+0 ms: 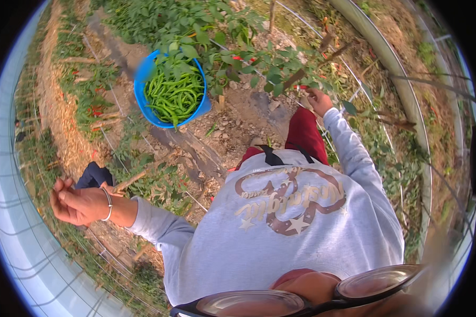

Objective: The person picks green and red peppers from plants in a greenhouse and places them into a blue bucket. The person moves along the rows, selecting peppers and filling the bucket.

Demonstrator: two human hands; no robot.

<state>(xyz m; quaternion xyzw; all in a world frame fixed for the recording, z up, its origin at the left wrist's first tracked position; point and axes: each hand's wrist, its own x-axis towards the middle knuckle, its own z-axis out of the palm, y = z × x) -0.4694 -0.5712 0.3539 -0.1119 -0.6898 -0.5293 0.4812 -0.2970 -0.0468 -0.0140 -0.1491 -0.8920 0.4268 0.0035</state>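
My left hand (pixel 79 204) is held out at the left, palm partly up with the fingers loosely curled and nothing visible in it. At the wrist sits a silver bangle (pixel 110 205). My right hand (pixel 319 101) reaches forward among the plants, its fingertips against a slim red pepper (pixel 300 87) beside a wooden stake (pixel 294 79). The contact between fingers and pepper is small and partly hidden. A blue bucket (pixel 207 106) stands on the soil ahead, filled high with long green peppers (pixel 174 95). Pepper leaves hang over its far rim.
Pepper plants (pixel 158 23) with stakes and white strings (pixel 353 71) flank the stony path (pixel 238 119). Black plastic mulch (pixel 190 146) lies torn on the ground. A person in dark clothing (pixel 93 175) is close behind my left hand. A pale greenhouse pipe (pixel 404 83) curves along the right.
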